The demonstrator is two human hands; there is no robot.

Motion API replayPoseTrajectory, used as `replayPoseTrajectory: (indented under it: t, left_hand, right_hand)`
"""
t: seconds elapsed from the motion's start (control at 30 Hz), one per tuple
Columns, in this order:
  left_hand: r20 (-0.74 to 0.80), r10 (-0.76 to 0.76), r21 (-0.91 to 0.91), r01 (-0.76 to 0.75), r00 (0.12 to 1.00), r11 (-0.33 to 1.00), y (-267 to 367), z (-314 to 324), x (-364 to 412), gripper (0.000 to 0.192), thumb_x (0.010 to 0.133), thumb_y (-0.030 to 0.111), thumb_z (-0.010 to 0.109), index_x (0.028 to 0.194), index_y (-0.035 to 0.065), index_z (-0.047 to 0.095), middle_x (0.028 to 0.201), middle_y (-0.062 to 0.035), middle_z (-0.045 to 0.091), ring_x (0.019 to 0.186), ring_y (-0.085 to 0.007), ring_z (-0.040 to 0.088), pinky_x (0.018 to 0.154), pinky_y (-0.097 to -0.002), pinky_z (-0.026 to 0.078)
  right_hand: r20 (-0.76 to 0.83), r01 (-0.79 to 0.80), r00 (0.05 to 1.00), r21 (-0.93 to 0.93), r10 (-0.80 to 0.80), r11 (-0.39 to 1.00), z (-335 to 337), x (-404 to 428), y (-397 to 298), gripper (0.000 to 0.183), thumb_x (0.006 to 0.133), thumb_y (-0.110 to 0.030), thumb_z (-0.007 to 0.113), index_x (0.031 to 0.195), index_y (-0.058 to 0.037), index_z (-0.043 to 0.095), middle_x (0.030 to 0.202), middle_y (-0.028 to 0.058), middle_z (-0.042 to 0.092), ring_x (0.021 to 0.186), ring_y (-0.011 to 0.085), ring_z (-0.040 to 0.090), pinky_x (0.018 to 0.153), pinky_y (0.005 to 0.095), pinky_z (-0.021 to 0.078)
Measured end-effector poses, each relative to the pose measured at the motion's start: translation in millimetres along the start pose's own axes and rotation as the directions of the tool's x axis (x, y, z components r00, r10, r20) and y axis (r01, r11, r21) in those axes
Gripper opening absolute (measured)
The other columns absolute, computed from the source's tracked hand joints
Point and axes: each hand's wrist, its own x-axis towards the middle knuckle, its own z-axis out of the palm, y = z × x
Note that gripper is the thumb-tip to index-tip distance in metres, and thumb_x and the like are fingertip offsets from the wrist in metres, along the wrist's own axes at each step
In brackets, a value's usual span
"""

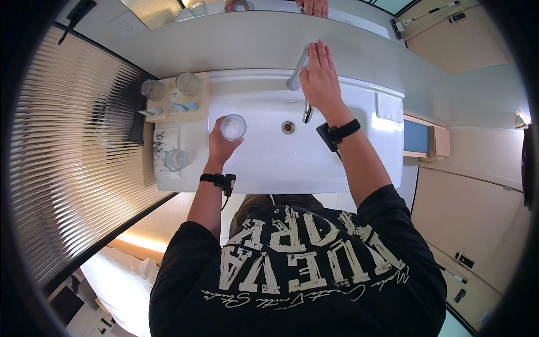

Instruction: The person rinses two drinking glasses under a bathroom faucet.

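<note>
My left hand [221,143] is closed around a clear drinking glass [233,127] and holds it over the left side of a white washbasin [261,164]. My right hand [321,80] lies with its fingers extended against the top of a chrome faucet [298,69] behind the basin; how firmly it touches is hard to tell. Below that hand a chrome spout [308,113] reaches over the basin, near the round drain [287,127]. Another clear glass [175,160] stands at the left on a white printed packet [166,141]. Both wrists wear black straps with small devices.
On the left ledge, a light-coloured tray [203,99] bears two glasses [188,84] [153,90] and small tubes. A folded white cloth [389,106] lies on the basin's right rim. A ribbed glass partition [80,139] borders the left side, and a mirror runs behind the basin.
</note>
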Motion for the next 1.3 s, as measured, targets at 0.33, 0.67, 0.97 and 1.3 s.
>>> replayPoseTrajectory:
  t: [0.33, 0.67, 0.97, 1.3]
  left_hand:
    - [0.335, 0.081, 0.01, -0.09, 0.939, 0.996, 48, 11, -7, 0.076, 0.059, 0.009, 0.092, 0.126, 0.0062, 0.057, 0.116, -0.0144, 0.069, 0.11, -0.0308, 0.067, 0.097, -0.0393, 0.054]
    - [0.139, -0.075, -0.064, 0.085, 0.987, 0.994, -17, -12, -11, 0.081, 0.065, 0.015, 0.091, 0.13, 0.0046, 0.044, 0.116, -0.0162, 0.068, 0.111, -0.029, 0.066, 0.098, -0.0408, 0.052]
    - [0.361, 0.047, -0.111, -0.007, 0.932, 0.994, 21, 8, -2, 0.076, 0.064, 0.014, 0.09, 0.128, 0.0039, 0.05, 0.117, -0.0146, 0.067, 0.113, -0.0286, 0.065, 0.099, -0.0382, 0.051]
    - [0.459, -0.022, 0.139, -0.048, 0.888, 0.989, 26, -11, -14, 0.077, 0.06, 0.014, 0.089, 0.129, 0.004, 0.057, 0.121, -0.0158, 0.067, 0.116, -0.0331, 0.064, 0.101, -0.0397, 0.051]
  right_hand:
    - [-0.019, 0.01, 1.0, -0.003, -0.01, 1.0, 3, 0, 1, 0.06, 0.095, -0.016, 0.054, 0.148, 0.0059, 0.037, 0.155, 0.0321, 0.032, 0.145, 0.0486, 0.031, 0.12, 0.0492, 0.0303]
    - [-0.064, 0.004, 0.998, 0.007, -0.004, 1.0, 6, -3, 0, 0.061, 0.092, -0.017, 0.055, 0.147, 0.0058, 0.041, 0.154, 0.0312, 0.036, 0.142, 0.0484, 0.036, 0.118, 0.0492, 0.0329]
    - [-0.064, -0.046, 0.997, 0.037, 0.048, 0.998, 6, -4, 1, 0.061, 0.094, -0.02, 0.054, 0.148, 0.005, 0.039, 0.155, 0.0302, 0.035, 0.144, 0.0464, 0.035, 0.119, 0.0479, 0.0329]
    - [-0.039, -0.035, 0.998, 0.319, 0.05, 0.947, -11, -28, 8, 0.06, 0.1, -0.028, 0.055, 0.149, 0.0027, 0.039, 0.157, 0.0231, 0.036, 0.144, 0.041, 0.037, 0.118, 0.0454, 0.0341]
